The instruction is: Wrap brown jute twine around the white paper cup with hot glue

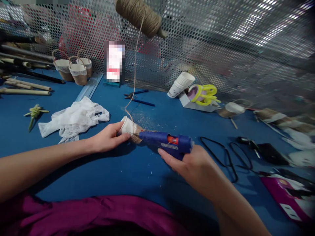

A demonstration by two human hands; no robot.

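A white paper cup (128, 124) lies tilted in my left hand (110, 136), its lower part wrapped in brown twine. My fingers close round its upper part near the rim. In my right hand (187, 160) is a blue glue gun (164, 141), gripped by its handle, with its nozzle against or very near the wrapped side of the cup. From the cup, a strand of twine (135, 75) runs up to a large spool (139, 18) hanging above the mesh. The exact contact at the nozzle is too small to tell.
Several twine-covered cups with handles (78, 73) stand at the back left, near bamboo sticks (27, 91). White lace (76, 118) lies left of my hands. Pliers (140, 98), stacked paper cups (180, 85), yellow-handled scissors (204, 93) and a black cable (221, 160) are around.
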